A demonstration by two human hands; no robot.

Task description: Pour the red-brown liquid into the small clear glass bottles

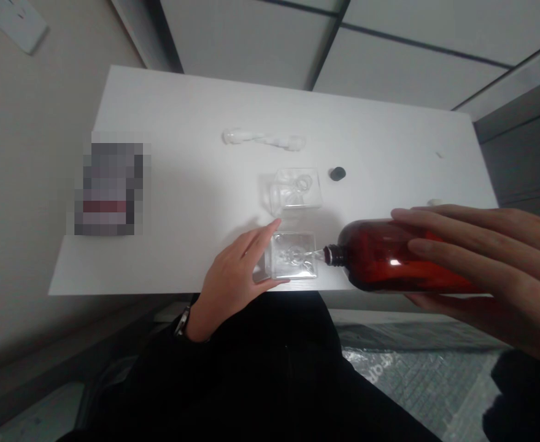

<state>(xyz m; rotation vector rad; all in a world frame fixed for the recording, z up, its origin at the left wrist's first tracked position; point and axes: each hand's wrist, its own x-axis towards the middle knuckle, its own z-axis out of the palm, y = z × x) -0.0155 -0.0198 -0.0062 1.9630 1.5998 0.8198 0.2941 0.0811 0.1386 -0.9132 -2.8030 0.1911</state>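
Note:
My right hand point(491, 258) is wrapped round a large amber bottle point(385, 255), tipped on its side with its mouth facing left. Clear liquid runs from the bottle's neck into a clear square-sided container point(293, 270) near the table's front edge. Thumb and fingers of my left hand point(233, 270) grip that container from its left side. Just behind it stands a second clear container point(300, 190) of like shape. A black cap point(337, 174) lies right of this one. The palm side of my right hand is hidden.
Two clear plastic pieces point(263, 140), perhaps pump or sprayer tops, lie end to end farther back on the white table point(182, 110). A pixelated box-like object point(108, 190) stands at the left. A small white thing point(434, 202) shows beyond my right hand.

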